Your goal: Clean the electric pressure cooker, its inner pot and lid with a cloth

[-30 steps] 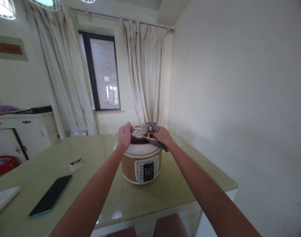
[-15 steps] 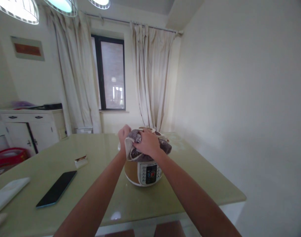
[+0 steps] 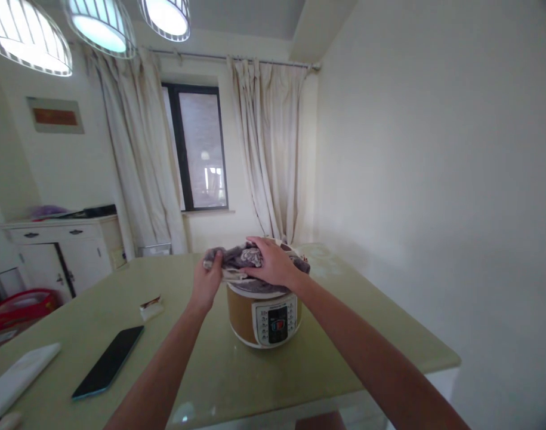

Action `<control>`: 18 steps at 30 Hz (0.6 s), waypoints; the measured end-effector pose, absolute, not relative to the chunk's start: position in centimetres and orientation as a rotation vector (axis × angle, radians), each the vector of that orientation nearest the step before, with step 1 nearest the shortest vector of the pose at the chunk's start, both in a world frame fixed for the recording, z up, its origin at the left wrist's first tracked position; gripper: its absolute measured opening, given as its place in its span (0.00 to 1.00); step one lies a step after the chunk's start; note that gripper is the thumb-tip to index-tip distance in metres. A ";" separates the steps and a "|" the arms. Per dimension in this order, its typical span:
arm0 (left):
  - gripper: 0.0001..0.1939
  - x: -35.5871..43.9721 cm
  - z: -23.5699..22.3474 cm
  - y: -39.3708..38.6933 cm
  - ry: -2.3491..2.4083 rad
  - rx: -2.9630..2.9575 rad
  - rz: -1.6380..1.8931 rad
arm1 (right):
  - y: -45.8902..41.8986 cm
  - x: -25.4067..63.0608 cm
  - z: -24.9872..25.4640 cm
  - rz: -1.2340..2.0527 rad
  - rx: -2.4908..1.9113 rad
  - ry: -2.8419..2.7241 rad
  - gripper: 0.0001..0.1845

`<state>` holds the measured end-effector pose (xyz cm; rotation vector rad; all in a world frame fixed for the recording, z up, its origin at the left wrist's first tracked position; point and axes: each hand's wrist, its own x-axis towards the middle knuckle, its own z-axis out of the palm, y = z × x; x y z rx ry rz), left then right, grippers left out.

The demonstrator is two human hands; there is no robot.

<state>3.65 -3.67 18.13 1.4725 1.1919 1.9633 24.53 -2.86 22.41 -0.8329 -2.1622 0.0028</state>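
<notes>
The cloth (image 3: pixel 237 258) is being held bunched over the top of the cooker (image 3: pixel 243 319). Its left end, jutting past the rim, is being gripped in the closed fingers of the left hand (image 3: pixel 209 278); a fold nearer the middle is being gripped by the curved fingers of the right hand (image 3: pixel 275 264). The cooker is being carried by the counter (image 3: pixel 237 382), with room being left before the front edge and more toward the slanting right edge. To the left, the phone (image 3: pixel 109 361) is lying well apart.
</notes>
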 end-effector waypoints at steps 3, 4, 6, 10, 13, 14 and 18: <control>0.09 3.7 17.1 -3.3 0.996 0.860 2.101 | -2.7 26.1 22.0 0.075 -0.801 -2.104 0.42; 0.08 3.9 16.9 -3.3 0.942 0.700 2.102 | -2.8 26.6 21.9 0.088 -0.796 -2.101 0.41; 0.12 4.1 17.0 -3.7 0.881 0.489 2.056 | -3.1 27.2 21.8 0.097 -0.779 -2.114 0.39; 0.13 4.3 18.7 -5.2 0.760 0.445 1.922 | -3.9 27.8 22.1 0.056 -0.851 -2.103 0.30; 0.09 4.2 21.3 -6.5 0.687 0.608 1.950 | -3.9 28.6 23.4 0.120 -0.992 -2.010 0.17; 0.08 4.0 22.3 -6.8 0.680 0.651 1.988 | -3.8 29.0 24.0 0.172 -1.013 -1.986 0.15; 0.05 2.9 26.0 -7.0 0.700 0.705 2.132 | -3.2 31.6 26.3 0.516 -0.925 -1.923 0.17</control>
